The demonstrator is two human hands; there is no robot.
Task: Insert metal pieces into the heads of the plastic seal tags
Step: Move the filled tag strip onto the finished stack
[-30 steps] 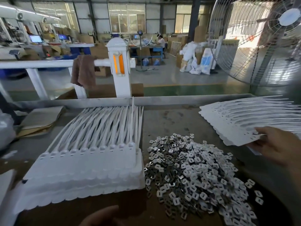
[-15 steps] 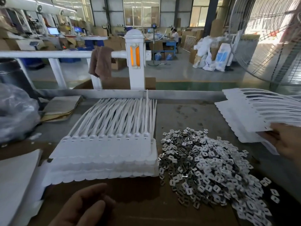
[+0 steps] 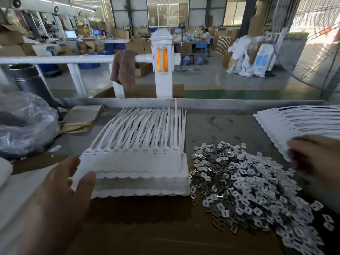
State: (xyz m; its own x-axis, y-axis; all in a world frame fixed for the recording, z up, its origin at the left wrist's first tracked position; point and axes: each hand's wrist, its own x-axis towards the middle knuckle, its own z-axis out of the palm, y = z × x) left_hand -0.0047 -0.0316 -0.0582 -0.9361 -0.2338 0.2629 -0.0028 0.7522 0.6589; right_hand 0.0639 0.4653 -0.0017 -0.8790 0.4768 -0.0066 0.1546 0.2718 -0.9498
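Bench [image 3: 211, 126], clock laid flat with 12 pointing away from the person.

- Centre stack of seal tags [image 3: 132, 162]: white strips piled flat at 12 of the body. The row of heads [image 3: 132, 150] runs 9 to 3, and the straps run away toward 12, fanning slightly.
- Left hand [image 3: 60, 190]: at the stack's 8 o'clock corner. The thumb lies over the scalloped near edge and the fingers lie along the left side, with the corner between them. Reads as a grip on the upper strips; a gap shows beneath them.
- Metal pieces [image 3: 248, 190]: a loose heap at 3 of the stack, its left margin touching the stack's right edge and spreading toward 5.
- Right hand [image 3: 316, 157]: blurred, at 2, against the near edge of a second pile of tags [image 3: 294, 122]. Cannot tell whether it holds one or merely touches.
- Hands well apart, with the heap between them.

Judgement: the heads face up and sit just left of the heap, so pieces would travel a short way from 3 toward 9. The right hand is nearer the heap and is the likely picker; the left is placed to steady the strips. No piece is visibly seated yet.

Plastic bag [image 3: 24, 124] at 10, flattened cardboard [image 3: 81, 116] at 11.
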